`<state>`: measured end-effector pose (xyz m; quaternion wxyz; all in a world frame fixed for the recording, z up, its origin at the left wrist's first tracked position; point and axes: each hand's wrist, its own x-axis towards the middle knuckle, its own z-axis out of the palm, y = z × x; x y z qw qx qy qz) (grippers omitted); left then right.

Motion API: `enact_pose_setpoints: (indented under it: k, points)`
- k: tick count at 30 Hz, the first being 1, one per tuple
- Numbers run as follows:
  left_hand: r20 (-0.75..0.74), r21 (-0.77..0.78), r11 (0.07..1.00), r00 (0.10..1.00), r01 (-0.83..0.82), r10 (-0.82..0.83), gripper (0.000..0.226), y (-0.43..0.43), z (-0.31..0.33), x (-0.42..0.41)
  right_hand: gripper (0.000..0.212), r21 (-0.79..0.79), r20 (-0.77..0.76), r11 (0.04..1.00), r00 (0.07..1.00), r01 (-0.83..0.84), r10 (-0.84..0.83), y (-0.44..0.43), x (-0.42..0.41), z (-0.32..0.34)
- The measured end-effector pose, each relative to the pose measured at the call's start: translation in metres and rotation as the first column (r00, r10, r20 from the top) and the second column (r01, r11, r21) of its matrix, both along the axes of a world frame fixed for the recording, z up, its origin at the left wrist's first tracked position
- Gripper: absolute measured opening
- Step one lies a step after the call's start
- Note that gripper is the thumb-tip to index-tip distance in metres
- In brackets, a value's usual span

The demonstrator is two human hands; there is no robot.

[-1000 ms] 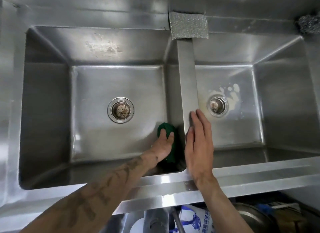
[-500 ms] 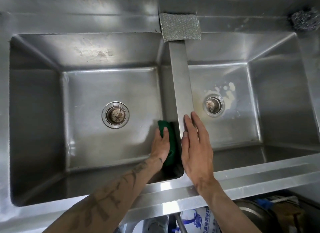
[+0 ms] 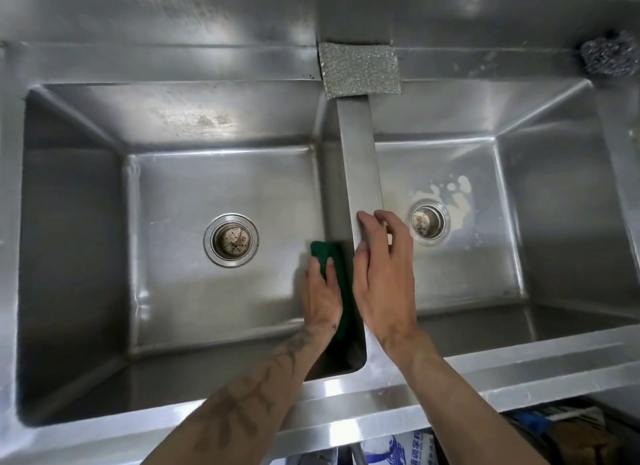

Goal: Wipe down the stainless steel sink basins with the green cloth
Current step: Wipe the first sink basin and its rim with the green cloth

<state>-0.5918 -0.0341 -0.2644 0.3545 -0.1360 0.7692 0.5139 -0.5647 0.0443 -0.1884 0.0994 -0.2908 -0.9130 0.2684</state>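
Green cloth (image 3: 327, 253) low in the left basin (image 3: 76, 256), flat against the wall below the divider (image 3: 360, 159), partly hidden behind the left hand (image 3: 320, 291). Grip there spread rather than pinching: fingers laid straight over the cloth, pushing it onto the steel (thumb out of sight, so no telling whether hooked round an edge). Right hand (image 3: 381, 274) resting on top of the divider, grip loose and spread, holding nothing, fingertips reaching over toward the right basin (image 3: 554, 222).

Likely soft, light and limp, probably damp. No stiffness of its own, so apt to bunch or slide on slick steel unless pinned under a flat palm. Best taken by folding into a pad and pressing through the middle, not by dragging a corner. Nothing fragile about it.

Probably mid-wipe on the left basin's side wall. Dull smears (image 3: 194, 118) on that basin's back wall, pale residue (image 3: 457, 194) round the right drain (image 3: 429, 222). Grey scouring pad (image 3: 360, 70) and steel wool (image 3: 607, 57) on the back ledge, untouched.
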Motion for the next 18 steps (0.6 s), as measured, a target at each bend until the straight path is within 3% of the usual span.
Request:
enact_pose_setpoints:
  k: [3,8,11,15,18]
  points:
    - [0.022,-0.006,1.0,1.0,0.015,-0.015,0.022,0.003,-0.011,-0.007,0.041,0.008,0.003,1.0,1.0,-0.021,0.021,0.001,0.0,0.0]
    - [-0.095,0.246,0.967,0.991,-0.063,0.089,0.019,0.008,0.024,-0.025,0.044,-0.018,0.003,1.0,1.0,-0.011,0.011,0.002,0.001,-0.002]
    - [-0.153,0.187,0.981,0.986,-0.043,0.073,0.021,0.016,0.008,-0.033,0.044,-0.029,-0.007,0.999,1.0,-0.013,0.013,0.003,0.0,-0.003]
    - [-0.029,0.083,0.994,0.997,-0.064,0.066,0.023,0.024,-0.019,-0.038,0.043,-0.042,0.007,0.999,1.0,0.006,-0.006,0.002,-0.001,-0.002]
    - [-0.092,0.149,0.986,0.992,-0.072,0.086,0.025,0.024,-0.001,-0.047,0.048,-0.075,0.03,0.997,0.999,0.028,-0.026,0.002,-0.002,0.001]
